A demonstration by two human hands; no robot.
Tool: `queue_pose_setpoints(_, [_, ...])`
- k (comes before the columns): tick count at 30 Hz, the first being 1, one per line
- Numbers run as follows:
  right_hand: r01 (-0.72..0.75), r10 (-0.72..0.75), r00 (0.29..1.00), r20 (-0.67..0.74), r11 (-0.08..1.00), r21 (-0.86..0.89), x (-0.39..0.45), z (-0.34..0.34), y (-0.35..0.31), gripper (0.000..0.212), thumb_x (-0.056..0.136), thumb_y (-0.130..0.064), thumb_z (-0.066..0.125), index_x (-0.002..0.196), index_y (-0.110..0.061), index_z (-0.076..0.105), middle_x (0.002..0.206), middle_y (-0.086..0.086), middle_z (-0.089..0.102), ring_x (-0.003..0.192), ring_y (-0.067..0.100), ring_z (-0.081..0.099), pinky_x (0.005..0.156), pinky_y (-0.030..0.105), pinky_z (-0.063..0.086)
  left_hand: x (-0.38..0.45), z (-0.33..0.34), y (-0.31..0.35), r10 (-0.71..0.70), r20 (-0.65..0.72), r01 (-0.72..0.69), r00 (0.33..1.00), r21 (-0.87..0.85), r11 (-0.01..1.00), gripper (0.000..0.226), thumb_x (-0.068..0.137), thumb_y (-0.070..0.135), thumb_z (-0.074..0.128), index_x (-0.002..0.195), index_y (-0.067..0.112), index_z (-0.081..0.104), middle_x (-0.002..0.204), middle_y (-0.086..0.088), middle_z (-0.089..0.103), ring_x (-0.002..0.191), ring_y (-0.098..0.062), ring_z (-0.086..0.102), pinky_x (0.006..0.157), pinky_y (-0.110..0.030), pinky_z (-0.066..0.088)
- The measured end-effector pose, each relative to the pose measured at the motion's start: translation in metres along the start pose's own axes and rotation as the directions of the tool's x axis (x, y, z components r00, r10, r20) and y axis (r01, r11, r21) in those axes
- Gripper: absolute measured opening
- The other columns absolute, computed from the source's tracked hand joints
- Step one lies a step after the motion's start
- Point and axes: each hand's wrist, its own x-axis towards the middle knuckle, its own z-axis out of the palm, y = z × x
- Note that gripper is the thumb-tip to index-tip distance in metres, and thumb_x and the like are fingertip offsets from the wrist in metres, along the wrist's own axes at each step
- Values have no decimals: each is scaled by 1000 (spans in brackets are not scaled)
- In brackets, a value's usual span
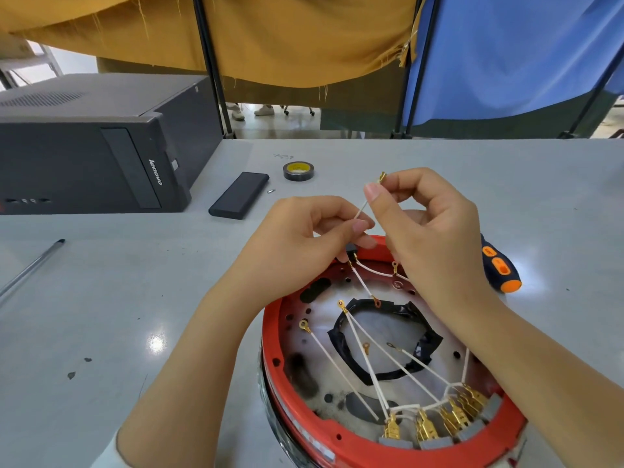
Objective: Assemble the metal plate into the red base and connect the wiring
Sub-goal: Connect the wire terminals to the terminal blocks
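The round red base (287, 393) lies on the grey table at the lower right, with the scorched metal plate (381, 332) seated inside it. Several white wires with brass ring terminals (305, 325) fan out from brass connectors (425, 432) at the near rim. Both hands hover over the far rim. My left hand (304, 238) pinches a white wire (360, 211) near a small black block on the rim. My right hand (425, 224) pinches the same wire higher up, and its brass terminal (382, 177) sticks out above the fingers.
A black computer case (94, 146) stands at the left. A black flat box (239, 194), a small screw (271, 190) and a roll of black tape (298, 170) lie beyond the hands. An orange-and-black screwdriver (499, 265) lies right of the base, and a pen (32, 268) far left.
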Motion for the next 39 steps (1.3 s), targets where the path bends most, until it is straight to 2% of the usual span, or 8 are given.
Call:
queue_pose_setpoints(2, [-13, 13, 1000, 4, 1000, -20, 0, 0, 0, 5, 90, -19, 63, 86, -17, 60, 51, -10, 58, 34, 8, 49, 42, 7, 40, -1, 2, 0, 17, 9, -17, 1000, 18, 1000, 11, 93, 20, 65, 88, 26, 72, 77, 17, 75, 67, 4, 66, 73, -8, 49])
queue_pose_setpoints(7, [-106, 104, 994, 36, 991, 83, 4, -3, -2, 12, 93, -16, 59, 92, -5, 63, 75, -1, 69, 37, 13, 52, 42, 12, 42, 0, -6, 0, -22, 59, 27, 998, -90, 996, 16, 92, 31, 61, 96, 22, 73, 79, 16, 76, 83, -6, 71, 73, -10, 48])
queue_pose_setpoints(15, [-146, 145, 989, 23, 982, 123, 5, -5, -3, 15, 94, -17, 58, 91, -3, 62, 75, 0, 68, 36, 12, 51, 38, 21, 41, 0, -16, 0, -58, 161, 97, 985, -244, 965, 19, 85, 31, 61, 96, 20, 72, 84, 4, 78, 90, -7, 72, 80, -10, 49])
queue_pose_setpoints(20, [-242, 240, 967, 88, 970, 13, 6, -6, 4, 14, 90, -20, 63, 78, -13, 65, 54, -7, 58, 34, 6, 41, 38, 15, 34, 7, -11, -14, -104, -92, 103, 990, -18, 995, 16, 98, 20, 57, 100, 22, 73, 91, 13, 76, 94, -3, 68, 91, -21, 50])
queue_pose_setpoints(23, [-355, 421, 858, 294, 900, -253, 3, -4, 16, 21, 86, -24, 67, 65, -19, 65, 42, -8, 51, 32, 3, 38, 36, 14, 31, 12, -8, -26, -183, -134, 190, 974, 36, 981, 22, 100, 15, 51, 105, 21, 71, 100, 15, 73, 91, 7, 62, 87, -14, 46])
queue_pose_setpoints(26, [-189, 431, 828, 357, 816, -547, -2, -3, 25, 18, 82, -28, 68, 64, -23, 67, 53, -4, 61, 39, 2, 47, 42, 16, 38, 15, -2, -37, -243, -82, 249, 967, 70, 966, 23, 100, 15, 49, 106, 23, 70, 102, 13, 72, 98, 0, 63, 87, -11, 44])
queue_pose_setpoints(31, [-80, 339, 881, 330, 794, -603, -3, -4, 28, 17, 77, -22, 68, 60, -23, 63, 52, -10, 60, 44, 0, 50, 46, 8, 37, 15, 5, -43, -238, -44, 242, 970, 152, 958, 29, 101, 16, 44, 107, 28, 70, 91, 19, 67, 90, 5, 59, 72, 2, 38])
queue_pose_setpoints(39, [-25, 284, 907, 312, 774, -633, -3, 0, 32, 18, 76, -18, 65, 59, -22, 60, 49, -7, 59, 47, 2, 51, 50, 10, 39, 16, 5, -46, -228, -60, 235, 972, 193, 953, 29, 101, 18, 44, 106, 30, 70, 100, 0, 71, 87, -4, 59, 71, -7, 40])
